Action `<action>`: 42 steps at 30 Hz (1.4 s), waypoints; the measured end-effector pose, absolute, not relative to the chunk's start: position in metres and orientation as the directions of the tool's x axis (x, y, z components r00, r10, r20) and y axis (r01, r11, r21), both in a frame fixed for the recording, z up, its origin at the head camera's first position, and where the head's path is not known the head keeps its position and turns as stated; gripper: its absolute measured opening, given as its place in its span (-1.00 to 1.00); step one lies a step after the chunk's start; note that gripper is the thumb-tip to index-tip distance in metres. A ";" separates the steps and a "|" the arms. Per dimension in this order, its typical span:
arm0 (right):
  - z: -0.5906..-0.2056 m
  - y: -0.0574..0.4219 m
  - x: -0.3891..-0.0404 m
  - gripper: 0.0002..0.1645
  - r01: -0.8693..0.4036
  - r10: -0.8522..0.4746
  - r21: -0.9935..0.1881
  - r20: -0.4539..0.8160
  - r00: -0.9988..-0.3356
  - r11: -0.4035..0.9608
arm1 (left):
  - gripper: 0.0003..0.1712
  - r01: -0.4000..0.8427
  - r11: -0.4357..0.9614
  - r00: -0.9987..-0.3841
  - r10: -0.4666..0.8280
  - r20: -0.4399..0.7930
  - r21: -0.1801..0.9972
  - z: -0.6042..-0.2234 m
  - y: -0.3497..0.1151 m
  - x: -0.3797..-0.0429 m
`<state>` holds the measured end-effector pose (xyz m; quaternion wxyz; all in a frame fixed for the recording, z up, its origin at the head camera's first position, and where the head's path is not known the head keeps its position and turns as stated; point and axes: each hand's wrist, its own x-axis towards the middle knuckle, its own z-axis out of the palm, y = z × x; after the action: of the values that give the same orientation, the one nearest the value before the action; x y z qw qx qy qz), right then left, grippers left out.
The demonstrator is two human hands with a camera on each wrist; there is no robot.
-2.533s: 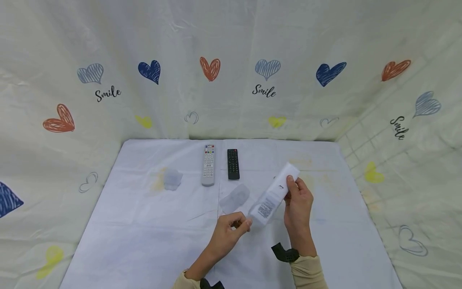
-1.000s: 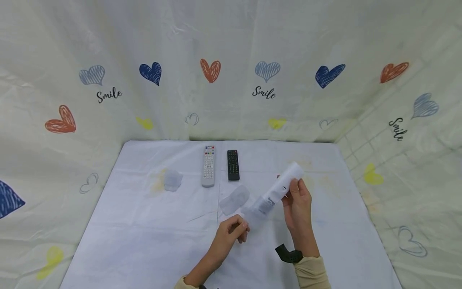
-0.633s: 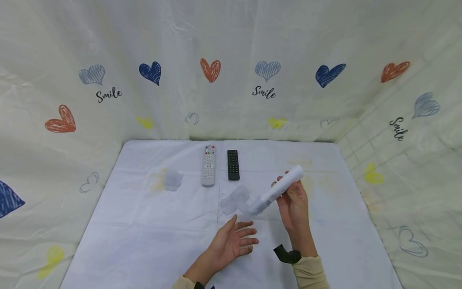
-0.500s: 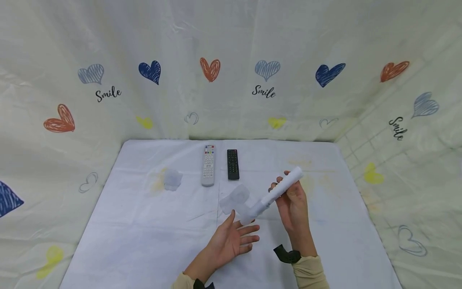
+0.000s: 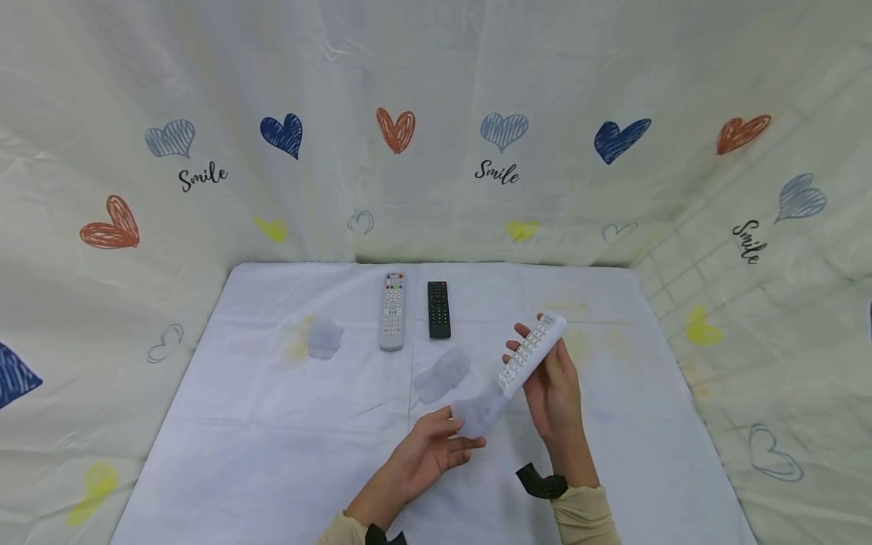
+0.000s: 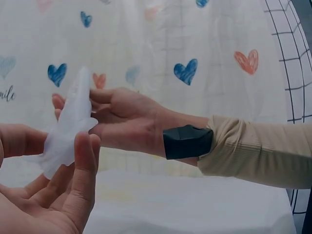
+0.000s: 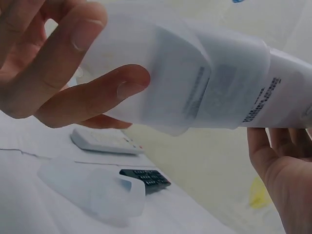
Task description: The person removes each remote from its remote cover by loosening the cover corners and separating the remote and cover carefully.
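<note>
My right hand (image 5: 555, 405) grips a white remote control (image 5: 538, 344), its buttons turned up and its length tilted toward the lower left. A translucent, flexible sleeve (image 5: 475, 414) covers the remote's lower end and hangs past it. With thumb and fingers, my left hand (image 5: 429, 458) pinches the loose end of this sleeve. From the left wrist view, the sleeve (image 6: 68, 141) stands crumpled between the left thumb and fingers. Printed label text on the remote's underside (image 7: 287, 92) shows in the right wrist view, part of it through the sleeve.
A grey remote (image 5: 391, 318) and a smaller black remote (image 5: 439, 312) lie at the back of the white-covered table (image 5: 272, 454). Two translucent sleeves lie flat: one sleeve (image 5: 441, 376) near the middle, another sleeve (image 5: 325, 337) further left. A heart-patterned curtain (image 5: 436, 76) stands behind.
The white remote has rolled in my right hand from label side up to buttons up. My left hand released the sleeve, opened palm up beneath it, then took hold of its end again.
</note>
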<state>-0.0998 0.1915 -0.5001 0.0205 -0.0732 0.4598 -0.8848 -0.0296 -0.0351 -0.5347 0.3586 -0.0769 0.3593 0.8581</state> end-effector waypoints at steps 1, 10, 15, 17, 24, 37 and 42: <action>-0.500 0.192 -0.100 -0.34 -0.022 -0.094 -0.826 0.091 -0.991 -0.563 | -0.42 -0.649 -0.487 -0.751 0.533 -0.389 0.585 -0.535 -0.035 -0.029; -0.501 0.196 -0.099 -0.27 0.044 -0.074 -0.813 -0.001 -0.997 -0.581 | -0.34 -0.459 -0.431 -0.886 0.292 -0.361 0.777 -0.534 -0.033 -0.026; -0.504 0.196 -0.099 -0.22 0.048 -0.043 -0.846 -0.030 -0.999 -0.532 | -0.37 -0.339 -0.305 -0.936 0.200 -0.288 0.890 -0.535 -0.032 -0.024; -0.505 0.196 -0.099 -0.24 0.054 -0.006 -0.881 -0.058 -0.998 -0.470 | -0.38 -0.307 -0.268 -0.947 0.185 -0.264 0.913 -0.534 -0.032 -0.023; -0.507 0.193 -0.096 -0.40 0.130 0.120 -0.962 -0.162 -0.979 -0.240 | -0.42 -0.283 -0.202 -0.956 0.142 -0.258 0.938 -0.535 -0.031 -0.023; -0.504 0.187 -0.094 -0.43 0.021 0.231 -0.982 -0.065 -0.971 -0.189 | -0.71 -0.277 -0.056 -0.961 0.007 -0.277 0.959 -0.536 -0.032 -0.028; -0.503 0.189 -0.098 -0.46 -0.040 0.274 -0.979 -0.016 -0.961 -0.198 | -0.71 -0.270 -0.095 -0.963 0.025 -0.269 0.958 -0.533 -0.032 -0.029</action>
<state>-0.0982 0.1885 -0.5032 -0.1024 0.0936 0.6249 -0.7683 -0.0287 -0.0316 -0.5333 0.1008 -0.0921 0.6650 0.7343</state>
